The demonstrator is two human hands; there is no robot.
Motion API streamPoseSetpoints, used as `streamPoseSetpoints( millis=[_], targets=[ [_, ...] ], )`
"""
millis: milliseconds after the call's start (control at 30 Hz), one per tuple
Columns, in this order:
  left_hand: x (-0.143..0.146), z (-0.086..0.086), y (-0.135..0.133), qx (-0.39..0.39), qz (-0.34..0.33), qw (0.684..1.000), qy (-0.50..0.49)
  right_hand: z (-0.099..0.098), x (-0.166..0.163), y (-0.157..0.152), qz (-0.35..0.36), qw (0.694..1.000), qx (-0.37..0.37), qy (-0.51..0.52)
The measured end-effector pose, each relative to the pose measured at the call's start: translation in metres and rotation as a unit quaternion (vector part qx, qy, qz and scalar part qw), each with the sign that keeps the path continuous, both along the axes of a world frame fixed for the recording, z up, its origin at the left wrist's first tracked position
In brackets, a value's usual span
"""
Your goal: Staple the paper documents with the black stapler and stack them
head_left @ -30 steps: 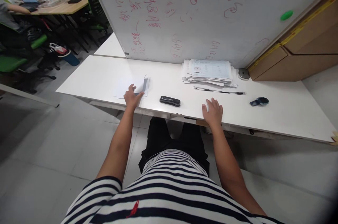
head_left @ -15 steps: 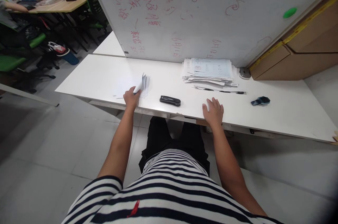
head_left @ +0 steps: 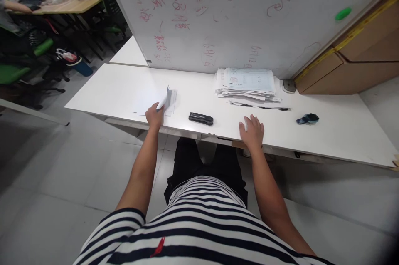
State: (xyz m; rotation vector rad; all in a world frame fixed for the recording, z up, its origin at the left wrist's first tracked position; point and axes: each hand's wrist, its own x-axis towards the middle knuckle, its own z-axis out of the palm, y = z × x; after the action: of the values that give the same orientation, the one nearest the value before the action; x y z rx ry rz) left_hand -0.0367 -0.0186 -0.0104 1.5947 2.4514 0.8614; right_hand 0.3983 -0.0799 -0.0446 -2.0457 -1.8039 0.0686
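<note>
On the left part of the white table, my left hand (head_left: 153, 115) is closed on the lifted edge of some sheets of paper (head_left: 163, 98). The sheets curl upward at their right side, and more paper lies flat under them. My right hand (head_left: 253, 130) rests on the table near its front edge, fingers spread and holding nothing. Between my hands lies a black stapler (head_left: 201, 118), touched by neither. A thick stack of papers (head_left: 249, 82) sits behind and above my right hand, with a thin black-and-white strip (head_left: 260, 106) in front of it.
A whiteboard (head_left: 193, 19) with red writing stands along the table's back. Cardboard boxes (head_left: 349, 69) and a dark wristwatch-like object (head_left: 308, 119) are to the right. At the far left, a person's arm (head_left: 15, 6) rests on another desk, beside a blue bin (head_left: 81, 66).
The lifted sheets have turned slightly further left, and fewer separate leaves show at their curled edge. My right hand and the stapler have stayed in place.
</note>
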Motion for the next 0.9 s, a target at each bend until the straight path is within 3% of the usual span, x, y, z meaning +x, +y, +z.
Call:
streamPoseSetpoints(
  millis=[167,300,433,533,600,700,800,900],
  targets=[
    [-0.001,0.000,-0.007,0.063,0.016,0.993,-0.103,-0.001,-0.001,0.001,-0.001,1.000,0.004,0.005],
    [-0.005,0.008,-0.007,0.169,0.031,0.960,-0.221,-0.001,-0.001,0.001,0.002,1.000,0.015,0.014],
    [0.010,0.040,-0.013,0.295,0.059,0.871,-0.389,0.004,-0.003,0.000,0.008,0.998,0.018,0.063],
    [0.043,0.078,-0.035,0.337,-0.018,0.780,-0.527,0.019,-0.016,-0.009,0.033,0.979,0.012,0.199],
    [0.072,0.101,-0.057,0.305,-0.105,0.721,-0.613,0.035,-0.032,-0.021,0.082,0.932,0.004,0.354],
    [0.113,0.121,-0.090,0.199,-0.171,0.653,-0.710,0.062,-0.057,-0.041,0.199,0.795,-0.027,0.572],
    [0.142,0.119,-0.109,0.112,-0.179,0.608,-0.766,0.087,-0.072,-0.054,0.228,0.691,-0.044,0.684],
    [0.158,0.107,-0.114,0.056,-0.182,0.590,-0.784,0.100,-0.072,-0.059,0.200,0.650,-0.060,0.731]
  ],
)
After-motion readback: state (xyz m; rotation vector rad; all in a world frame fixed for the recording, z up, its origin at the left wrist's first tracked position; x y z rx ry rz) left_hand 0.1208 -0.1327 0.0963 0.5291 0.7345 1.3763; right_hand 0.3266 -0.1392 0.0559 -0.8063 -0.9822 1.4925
